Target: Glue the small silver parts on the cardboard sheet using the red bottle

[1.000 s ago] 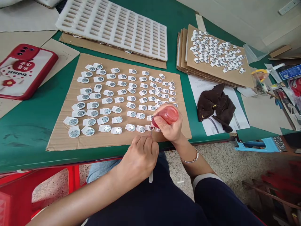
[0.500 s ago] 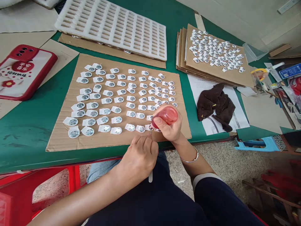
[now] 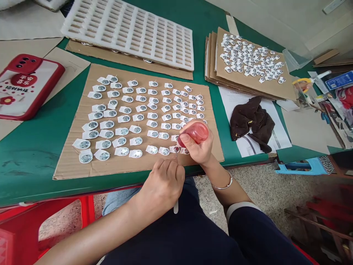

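My right hand (image 3: 200,145) is wrapped round a small red bottle (image 3: 196,133), its tip over the front edge of the cardboard sheet (image 3: 74,158). My left hand (image 3: 165,180) is closed on a thin metal tool (image 3: 175,208); the tool's flat end shows below the fist and its thin tip reaches a small round metal piece (image 3: 176,149) on a white tab. That piece has dark red on it. Rows of similar pieces, such as one at the front left (image 3: 86,156), lie on the sheet. My right hand hides some at the right.
Behind is a white foam grid (image 3: 132,31) on cardboard. At the back right, stacked cardboard (image 3: 256,82) bears many pieces. A brown cloth (image 3: 252,121) lies on paper. A red-edged phone (image 3: 27,86) is at left, yellow-handled scissors (image 3: 303,82) at right.
Dark red now shows on the round piece under the tool's tip. Both hands keep nearly the same place and hold. The whole view has shifted slightly.
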Demonstrator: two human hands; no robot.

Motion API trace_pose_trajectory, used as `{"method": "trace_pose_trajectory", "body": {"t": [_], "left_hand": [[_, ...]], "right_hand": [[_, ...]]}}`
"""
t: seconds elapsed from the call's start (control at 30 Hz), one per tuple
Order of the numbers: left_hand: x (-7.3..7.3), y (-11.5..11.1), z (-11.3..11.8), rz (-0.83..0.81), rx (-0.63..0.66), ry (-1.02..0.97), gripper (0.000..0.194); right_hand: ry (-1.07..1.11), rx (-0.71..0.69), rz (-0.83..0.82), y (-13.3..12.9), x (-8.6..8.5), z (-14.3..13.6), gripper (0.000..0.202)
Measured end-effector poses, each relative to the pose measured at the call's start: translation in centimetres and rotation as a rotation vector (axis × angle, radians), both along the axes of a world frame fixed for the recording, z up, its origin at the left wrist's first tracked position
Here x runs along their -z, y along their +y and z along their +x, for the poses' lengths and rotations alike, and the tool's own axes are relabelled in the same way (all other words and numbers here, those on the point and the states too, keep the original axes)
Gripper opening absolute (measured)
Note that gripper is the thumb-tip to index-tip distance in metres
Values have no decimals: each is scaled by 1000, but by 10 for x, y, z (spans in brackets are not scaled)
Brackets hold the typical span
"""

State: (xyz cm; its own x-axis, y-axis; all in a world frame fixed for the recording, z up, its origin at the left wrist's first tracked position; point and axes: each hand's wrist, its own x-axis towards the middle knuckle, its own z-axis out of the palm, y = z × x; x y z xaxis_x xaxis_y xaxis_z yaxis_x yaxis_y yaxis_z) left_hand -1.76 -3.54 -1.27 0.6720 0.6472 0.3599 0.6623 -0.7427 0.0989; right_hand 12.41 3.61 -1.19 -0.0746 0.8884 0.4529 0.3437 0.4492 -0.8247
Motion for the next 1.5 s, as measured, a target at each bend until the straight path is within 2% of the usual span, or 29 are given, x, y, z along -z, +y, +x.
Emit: {"method": "trace_pose_trajectory", "body": {"t": [0.57,0.97,1.23,1.3,1.4,1.5], "left_hand": [[-1,2,-2,-60,21,-43,12],[-4,4,-3,-99,25,-49,13],[-14,11,-8,-207,32,-81,18],[-16,14,-11,-266,44,-93,16],[-17,18,-17,-380,48,-159,13],[-18,25,-23,-499,37,-272,12]], "right_hand": [[-34,64,25,2,-1,4,20],[-73,42,53,3,0,7,19],[-66,22,60,2,-2,7,21],[-24,37,48,-1,-2,10,22],[182,75,5,-9,-1,14,24],[363,158,11,-21,5,15,37]]}}
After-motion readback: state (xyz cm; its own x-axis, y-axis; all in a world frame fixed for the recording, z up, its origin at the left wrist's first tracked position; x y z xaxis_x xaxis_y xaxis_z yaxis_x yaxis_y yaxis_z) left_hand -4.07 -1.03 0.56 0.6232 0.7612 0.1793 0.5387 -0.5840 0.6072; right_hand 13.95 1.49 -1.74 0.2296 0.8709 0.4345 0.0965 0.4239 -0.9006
